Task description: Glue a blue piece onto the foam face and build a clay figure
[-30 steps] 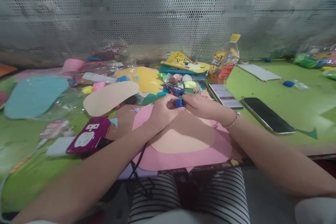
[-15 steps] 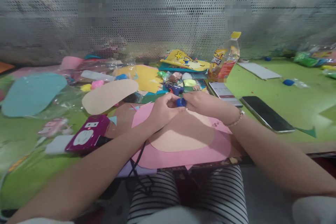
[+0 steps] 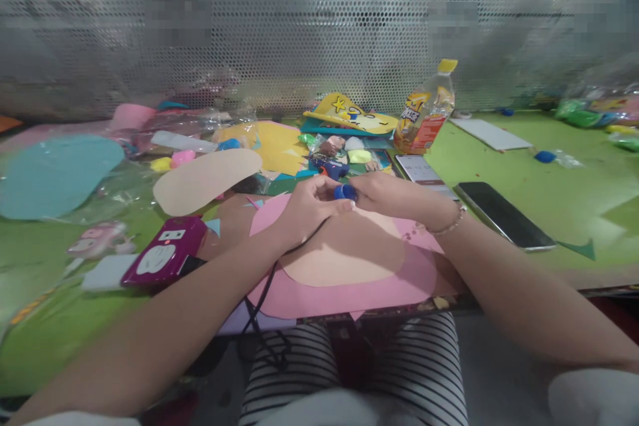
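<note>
Teal paper [image 3: 60,176] lies well to the left of the left hand. Nearer to that hand, beside its forearm, are a pink toy [image 3: 97,239], a white block [image 3: 107,271] and a purple box [image 3: 167,253] with a pale patch on top. Cream paper [image 3: 207,180] lies beyond the box, left of the left hand, and yellow paper [image 3: 279,146] lies farther off behind that hand. A black cord [image 3: 264,293] runs from beneath the left hand down toward the person's lap. The left hand [image 3: 314,206] is closed, thumb and fingers clamped on a small blue piece [image 3: 344,192], which sits between the two hands. Under both hands, pink paper [image 3: 349,303] is topped by beige paper [image 3: 344,266]. Just behind the blue piece is a dark blue glue gun [image 3: 333,168]. The right hand [image 3: 382,196] is curled, its fingers closed on the blue piece from the right; its fingertips are hidden. A bracelet [image 3: 452,223] circles its wrist. Behind and right of that hand stands a bottle [image 3: 424,116], tilted in view, with a lit phone [image 3: 424,170] closer in. Farther right of the right hand lie a dark phone [image 3: 504,215] and a green scrap [image 3: 582,248]
</note>
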`<state>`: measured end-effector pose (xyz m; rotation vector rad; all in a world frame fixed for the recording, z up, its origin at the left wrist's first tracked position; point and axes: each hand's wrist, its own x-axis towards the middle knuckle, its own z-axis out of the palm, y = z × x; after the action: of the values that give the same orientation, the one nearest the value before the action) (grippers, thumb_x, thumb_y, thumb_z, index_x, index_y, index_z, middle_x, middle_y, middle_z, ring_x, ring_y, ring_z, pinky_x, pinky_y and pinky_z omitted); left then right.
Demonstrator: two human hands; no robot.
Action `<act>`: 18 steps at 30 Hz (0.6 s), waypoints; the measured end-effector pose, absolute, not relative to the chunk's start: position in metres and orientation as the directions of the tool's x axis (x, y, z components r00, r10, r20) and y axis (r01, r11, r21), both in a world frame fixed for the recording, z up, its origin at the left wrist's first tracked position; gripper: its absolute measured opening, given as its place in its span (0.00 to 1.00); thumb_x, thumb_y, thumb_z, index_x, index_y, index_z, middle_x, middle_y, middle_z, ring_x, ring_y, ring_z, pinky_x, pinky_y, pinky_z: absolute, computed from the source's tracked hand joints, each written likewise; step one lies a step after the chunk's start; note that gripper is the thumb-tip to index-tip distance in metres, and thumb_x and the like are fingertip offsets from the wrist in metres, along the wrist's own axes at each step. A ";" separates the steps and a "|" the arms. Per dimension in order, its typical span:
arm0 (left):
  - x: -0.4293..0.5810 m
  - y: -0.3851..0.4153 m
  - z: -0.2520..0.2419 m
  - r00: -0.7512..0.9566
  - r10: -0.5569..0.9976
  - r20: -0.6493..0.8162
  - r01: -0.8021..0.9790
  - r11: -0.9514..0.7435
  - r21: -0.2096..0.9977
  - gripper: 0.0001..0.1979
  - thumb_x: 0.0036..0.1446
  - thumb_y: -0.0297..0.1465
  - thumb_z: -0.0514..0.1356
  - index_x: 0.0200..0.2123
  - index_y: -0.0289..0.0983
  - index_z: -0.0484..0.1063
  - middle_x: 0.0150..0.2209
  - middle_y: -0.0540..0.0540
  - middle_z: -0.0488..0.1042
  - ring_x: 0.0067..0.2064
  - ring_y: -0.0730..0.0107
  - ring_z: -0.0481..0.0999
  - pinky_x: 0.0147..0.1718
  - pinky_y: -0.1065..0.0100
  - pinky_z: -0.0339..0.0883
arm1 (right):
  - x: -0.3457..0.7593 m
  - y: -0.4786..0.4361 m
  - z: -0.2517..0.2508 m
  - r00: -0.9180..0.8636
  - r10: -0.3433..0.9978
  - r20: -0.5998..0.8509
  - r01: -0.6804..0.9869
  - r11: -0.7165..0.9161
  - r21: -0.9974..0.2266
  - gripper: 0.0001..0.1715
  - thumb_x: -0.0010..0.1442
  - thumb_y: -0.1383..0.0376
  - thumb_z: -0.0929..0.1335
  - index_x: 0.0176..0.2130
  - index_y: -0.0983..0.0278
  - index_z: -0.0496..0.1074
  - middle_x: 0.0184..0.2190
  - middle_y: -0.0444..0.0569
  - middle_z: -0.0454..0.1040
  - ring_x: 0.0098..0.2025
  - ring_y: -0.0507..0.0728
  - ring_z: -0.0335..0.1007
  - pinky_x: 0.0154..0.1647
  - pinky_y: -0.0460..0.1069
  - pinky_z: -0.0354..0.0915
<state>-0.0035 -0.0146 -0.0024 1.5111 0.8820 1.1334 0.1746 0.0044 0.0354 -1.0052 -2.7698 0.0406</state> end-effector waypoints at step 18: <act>-0.004 -0.012 -0.001 0.220 0.953 0.210 -0.057 -0.202 0.978 0.15 0.39 0.30 0.68 0.33 0.35 0.71 0.30 0.50 0.74 0.32 0.73 0.72 0.32 0.69 0.66 | 0.168 0.009 0.024 -0.595 0.682 0.426 0.513 0.730 -0.452 0.13 0.62 0.66 0.57 0.26 0.64 0.60 0.23 0.42 0.61 0.27 0.50 0.55 0.28 0.45 0.52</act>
<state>-0.0045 -0.0119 -0.0006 1.4332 0.9087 1.2003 0.1681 0.0087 0.0241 -0.9008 -2.3449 0.3786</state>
